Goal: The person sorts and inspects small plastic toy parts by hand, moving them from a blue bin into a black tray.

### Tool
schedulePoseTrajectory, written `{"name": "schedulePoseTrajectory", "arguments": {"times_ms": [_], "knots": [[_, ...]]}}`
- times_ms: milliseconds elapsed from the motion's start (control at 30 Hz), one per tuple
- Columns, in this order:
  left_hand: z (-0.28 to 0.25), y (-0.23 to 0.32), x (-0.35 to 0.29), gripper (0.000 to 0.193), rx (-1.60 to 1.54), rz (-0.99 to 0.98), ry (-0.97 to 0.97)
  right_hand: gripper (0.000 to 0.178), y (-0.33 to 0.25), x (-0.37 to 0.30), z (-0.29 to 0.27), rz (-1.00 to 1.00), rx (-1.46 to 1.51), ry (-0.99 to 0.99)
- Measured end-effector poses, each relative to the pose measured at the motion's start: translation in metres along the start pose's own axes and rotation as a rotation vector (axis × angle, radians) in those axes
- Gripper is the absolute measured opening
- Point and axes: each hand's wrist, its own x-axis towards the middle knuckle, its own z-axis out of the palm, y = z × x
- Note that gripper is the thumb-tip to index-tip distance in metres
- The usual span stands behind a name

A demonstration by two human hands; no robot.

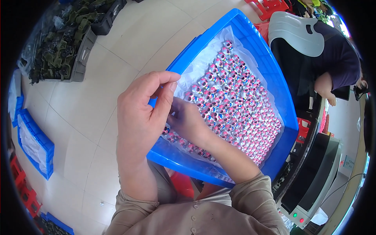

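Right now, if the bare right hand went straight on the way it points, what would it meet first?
Probably the bare left hand, just ahead of the right hand in the picture. Depth is unclear, so the right hand might pass underneath instead.

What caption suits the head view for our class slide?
Bare left hand and right hand at a blue plastic crate of small pink-and-white figurines on white sheeting.

This looks like a factory workshop: rows of small painted figurines (235, 102) fill a blue crate (282, 84) near a push-button machine (313, 182).
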Motion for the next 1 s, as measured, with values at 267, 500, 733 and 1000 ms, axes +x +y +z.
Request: {"name": "schedulePoseTrajectory", "arguments": {"times_ms": [267,500,733,1000], "knots": [[-0.008,0.001,-0.003,0.010,0.028,-0.066,-0.015,0.018,-0.007,-0.011,0.016,-0.081,-0.607,-0.095],[0.011,0.006,0.004,0.008,0.025,-0.074,-0.012,0.013,0.001,-0.012,-0.002,-0.050,-0.648,-0.138],[-0.020,-0.024,0.009,0.015,0.153,-0.126,-0.066,0.015,-0.043,-0.044,-0.076,0.023,-0.648,0.020],[-0.016,-0.045,0.009,0.019,0.127,-0.061,-0.129,0.016,-0.034,-0.269,-0.327,0.536,-0.964,1.206]]}}
